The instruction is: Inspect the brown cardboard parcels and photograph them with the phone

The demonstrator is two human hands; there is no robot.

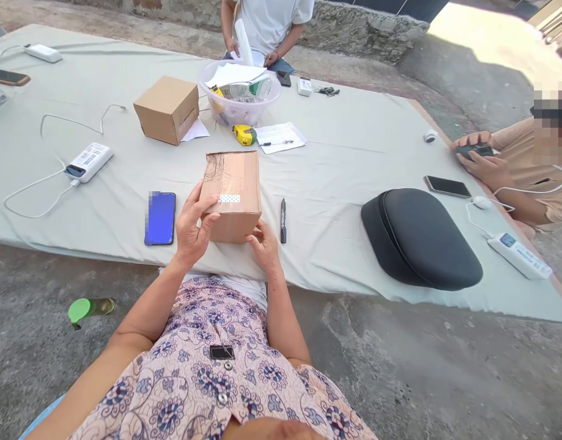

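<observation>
Both hands hold the taped box [232,194] near the sheet's [345,159] front edge; left grip [193,226] wraps its side; right grip [265,243] pinches its front corner.

The person wears a light pink garment [207,379] printed all over with dark blue and purple flower heads and curling vine lines. It covers the chest and lap as seen from above. Down its middle runs a row of small round buttons [222,398], pale and shiny. A small black rectangular clip [221,352] sits on the front, near the top button. Under the print, at the far edge, a strip of white cloth [244,286] shows. Both forearms are bare, with no sleeves reaching them, and neither wrist carries a watch or bangle. The left hand [192,229] and right hand [265,244] are ringless as far as shows.
</observation>
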